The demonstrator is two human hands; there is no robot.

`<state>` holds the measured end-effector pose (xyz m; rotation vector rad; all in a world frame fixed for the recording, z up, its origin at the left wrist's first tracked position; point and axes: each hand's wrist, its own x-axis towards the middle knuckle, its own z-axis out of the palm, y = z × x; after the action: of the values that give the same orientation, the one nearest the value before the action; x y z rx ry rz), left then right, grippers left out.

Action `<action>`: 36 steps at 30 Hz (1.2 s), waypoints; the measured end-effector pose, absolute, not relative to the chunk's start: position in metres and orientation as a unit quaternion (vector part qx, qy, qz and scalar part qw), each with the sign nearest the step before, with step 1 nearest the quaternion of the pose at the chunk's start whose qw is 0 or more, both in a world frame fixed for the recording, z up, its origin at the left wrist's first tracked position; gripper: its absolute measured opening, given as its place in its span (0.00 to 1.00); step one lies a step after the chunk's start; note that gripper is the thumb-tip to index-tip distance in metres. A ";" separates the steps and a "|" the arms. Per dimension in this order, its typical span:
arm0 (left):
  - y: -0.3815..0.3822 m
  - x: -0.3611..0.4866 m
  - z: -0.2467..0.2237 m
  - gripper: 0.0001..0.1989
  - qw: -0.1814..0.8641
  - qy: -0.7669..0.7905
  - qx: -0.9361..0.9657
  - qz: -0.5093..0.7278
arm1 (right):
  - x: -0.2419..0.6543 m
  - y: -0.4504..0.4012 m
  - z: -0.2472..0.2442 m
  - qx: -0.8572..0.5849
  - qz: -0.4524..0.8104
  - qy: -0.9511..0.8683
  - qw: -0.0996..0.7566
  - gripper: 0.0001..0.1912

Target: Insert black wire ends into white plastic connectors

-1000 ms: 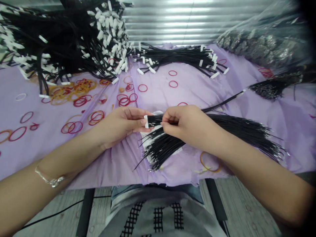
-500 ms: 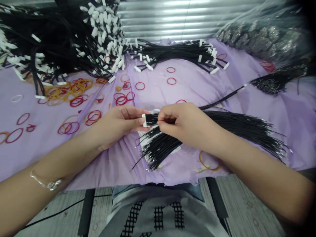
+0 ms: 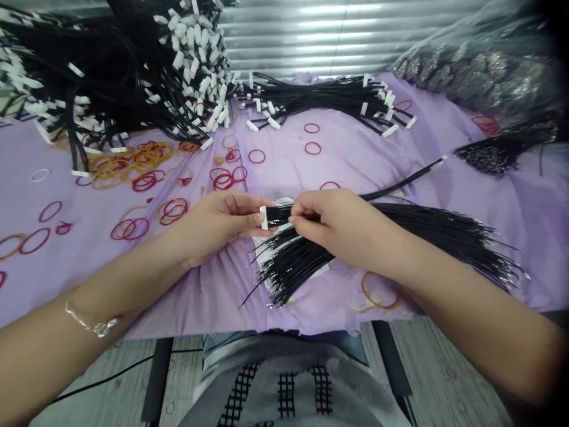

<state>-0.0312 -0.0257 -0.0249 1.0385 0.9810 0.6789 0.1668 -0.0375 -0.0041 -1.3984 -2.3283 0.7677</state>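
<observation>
The left hand (image 3: 217,222) clenches a white connector (image 3: 264,218) at centre, the right hand (image 3: 338,222) pinching its black wires (image 3: 278,216); a fanned wire bundle (image 3: 293,264) lies below, a large connector-tipped heap (image 3: 133,71) at 11 o'clock.

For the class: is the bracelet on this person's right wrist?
No, the thin metal bracelet is around the left forearm, and the right forearm shows none.
</observation>
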 end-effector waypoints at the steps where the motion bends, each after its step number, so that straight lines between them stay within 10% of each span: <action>1: -0.026 -0.031 -0.025 0.10 0.704 0.438 0.469 0.304 | 0.166 -0.037 -0.004 -0.491 0.266 -0.814 0.157 0.08; 36: -0.026 -0.032 -0.025 0.10 0.697 0.443 0.479 0.297 | 0.163 -0.036 -0.007 -0.486 0.263 -0.816 0.167 0.07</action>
<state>-0.0317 -0.0257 -0.0251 1.0684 0.9883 0.6623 0.1635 -0.0356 -0.0070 -1.3839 -2.3237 0.7489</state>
